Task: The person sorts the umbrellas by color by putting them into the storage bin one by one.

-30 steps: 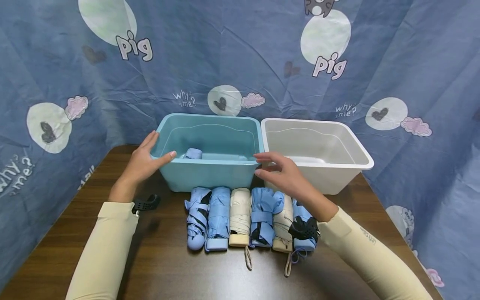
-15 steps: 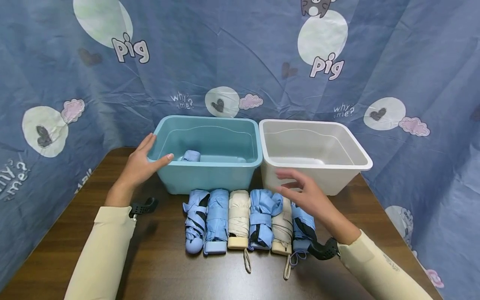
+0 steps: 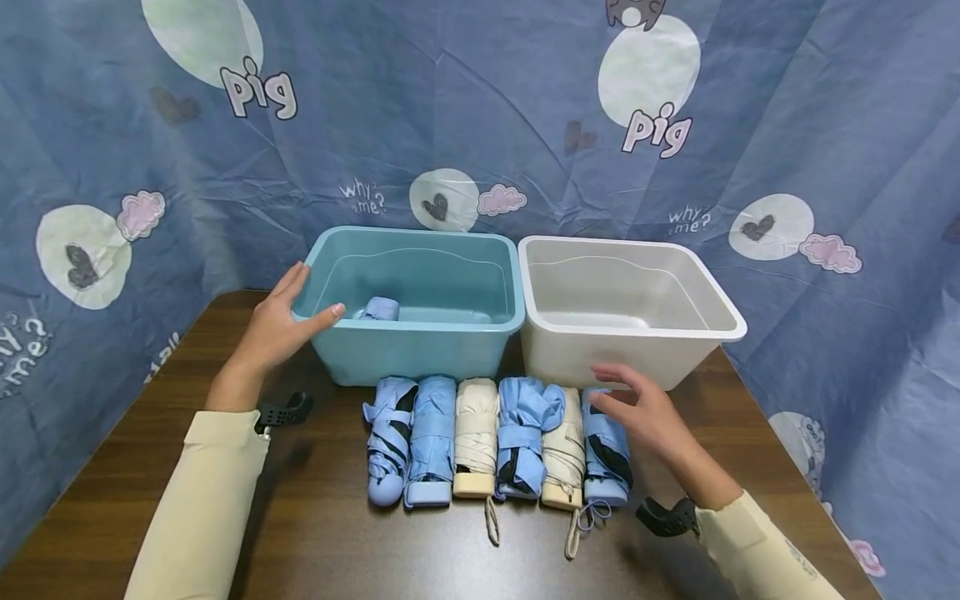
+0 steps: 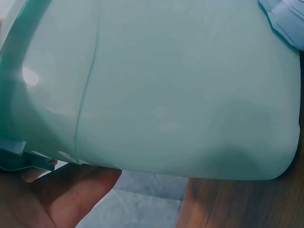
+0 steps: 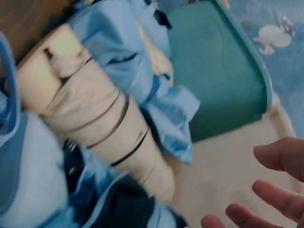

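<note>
My left hand (image 3: 273, 329) rests on the left end of the teal bin (image 3: 420, 354), its thumb at the front rim and fingers along the side. One blue folded umbrella (image 3: 382, 309) lies inside that bin. My right hand (image 3: 648, 417), fingers spread and a little bent, holds nothing above the rightmost blue umbrella (image 3: 606, 450). Left of it lie a cream umbrella (image 3: 563, 446), a blue one (image 3: 521, 442), another cream one (image 3: 476, 425), and two blue ones (image 3: 432, 437) (image 3: 388, 446). In the right wrist view, a cream umbrella (image 5: 104, 109) lies near my fingers.
A white bin (image 3: 622, 350) stands right of the teal bin, against it or nearly so. Both stand at the back of the brown wooden table (image 3: 450, 558), before a blue printed cloth (image 3: 480, 108). Cord loops (image 3: 572, 537) trail toward the table's front.
My right hand has moved right and down, from the teal bin's right front corner, past the white bin's front, to the rightmost umbrella. My left hand has stayed on the teal bin.
</note>
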`<state>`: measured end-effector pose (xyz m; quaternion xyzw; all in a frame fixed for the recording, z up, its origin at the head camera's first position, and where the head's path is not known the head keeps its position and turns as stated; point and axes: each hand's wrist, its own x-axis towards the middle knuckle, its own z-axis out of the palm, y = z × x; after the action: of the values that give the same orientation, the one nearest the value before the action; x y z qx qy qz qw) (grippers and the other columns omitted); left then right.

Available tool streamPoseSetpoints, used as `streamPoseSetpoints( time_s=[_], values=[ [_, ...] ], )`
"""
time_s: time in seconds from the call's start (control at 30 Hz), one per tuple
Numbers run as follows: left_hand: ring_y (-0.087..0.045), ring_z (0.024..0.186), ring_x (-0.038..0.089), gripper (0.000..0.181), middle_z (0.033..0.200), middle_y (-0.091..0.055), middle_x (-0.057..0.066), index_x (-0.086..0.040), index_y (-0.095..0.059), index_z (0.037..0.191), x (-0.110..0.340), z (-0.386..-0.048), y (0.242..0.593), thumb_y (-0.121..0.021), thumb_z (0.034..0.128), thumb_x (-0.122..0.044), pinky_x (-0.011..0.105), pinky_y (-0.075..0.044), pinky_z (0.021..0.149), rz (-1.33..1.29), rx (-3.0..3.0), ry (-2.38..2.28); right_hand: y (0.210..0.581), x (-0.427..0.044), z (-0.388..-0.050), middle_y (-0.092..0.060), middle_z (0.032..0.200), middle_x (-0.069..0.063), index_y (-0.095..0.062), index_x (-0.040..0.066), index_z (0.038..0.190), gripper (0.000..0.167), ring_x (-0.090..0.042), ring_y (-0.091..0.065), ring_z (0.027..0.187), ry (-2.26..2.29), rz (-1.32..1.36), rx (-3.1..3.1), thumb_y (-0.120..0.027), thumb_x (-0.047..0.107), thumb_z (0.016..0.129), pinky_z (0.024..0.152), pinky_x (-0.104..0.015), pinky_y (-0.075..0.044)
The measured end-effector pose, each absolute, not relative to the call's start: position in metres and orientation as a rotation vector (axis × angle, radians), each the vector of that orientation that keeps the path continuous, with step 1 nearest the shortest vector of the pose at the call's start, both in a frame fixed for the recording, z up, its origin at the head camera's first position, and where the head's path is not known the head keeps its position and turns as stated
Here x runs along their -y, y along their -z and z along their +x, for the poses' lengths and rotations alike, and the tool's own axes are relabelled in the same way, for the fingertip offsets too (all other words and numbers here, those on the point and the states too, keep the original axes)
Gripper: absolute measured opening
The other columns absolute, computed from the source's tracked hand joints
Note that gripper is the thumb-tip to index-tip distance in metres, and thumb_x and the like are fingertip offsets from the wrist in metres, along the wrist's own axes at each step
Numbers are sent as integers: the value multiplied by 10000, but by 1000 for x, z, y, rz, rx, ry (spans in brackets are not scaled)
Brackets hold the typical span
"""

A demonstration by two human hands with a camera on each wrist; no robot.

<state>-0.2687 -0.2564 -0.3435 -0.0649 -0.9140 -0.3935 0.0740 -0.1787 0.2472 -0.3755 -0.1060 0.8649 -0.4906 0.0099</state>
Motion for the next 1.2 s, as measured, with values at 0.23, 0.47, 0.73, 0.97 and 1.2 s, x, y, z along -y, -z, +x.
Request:
streamPoseSetpoints(
  time_s=[0.23,0.47,0.73,0.97,1.2],
  values=[
    [-64,1460,358,951,1622,-18,-8,-157,-97,1556,257,-268,343,-640,865,-521,658,-168,1081,-187,2747,1175,383,-261,-173,-509,1338,-255,-498,29,1371,500,-403,-584,1088,1554,-253,-2685,-662,189,926,783,-380,-546],
    [-60,1459,366,957,1624,-18,7,-167,-87,1556,255,-267,343,-637,863,-532,671,-171,1072,-184,2763,1173,394,-273,-165,-493,1354,-262,-476,43,1383,536,-380,-590,1103,1557,-103,-2626,-676,219,917,788,-443,-556],
    [-66,1460,355,952,1621,-23,-17,-159,-100,1556,256,-268,342,-644,863,-520,660,-170,1080,-188,2743,1184,408,-277,-163,-411,1392,-273,-400,114,1442,677,-448,-540,1146,1506,-18,-2551,-729,278,873,741,-422,-564],
    [-72,1462,343,950,1621,-30,-28,-154,-103,1555,255,-268,343,-643,864,-519,650,-174,1085,-193,2746,1186,417,-273,-161,-448,1310,-276,-344,164,1476,762,-357,-559,1021,1466,29,-2532,-755,292,847,669,-382,-542],
    [-70,1463,332,948,1620,-34,-33,-148,-109,1555,256,-267,343,-646,865,-513,646,-173,1088,-194,2734,1188,417,-267,-164,-431,1336,-280,-298,174,1503,795,-415,-503,1120,1356,-58,-2588,-739,317,858,762,-461,-521]
  ],
)
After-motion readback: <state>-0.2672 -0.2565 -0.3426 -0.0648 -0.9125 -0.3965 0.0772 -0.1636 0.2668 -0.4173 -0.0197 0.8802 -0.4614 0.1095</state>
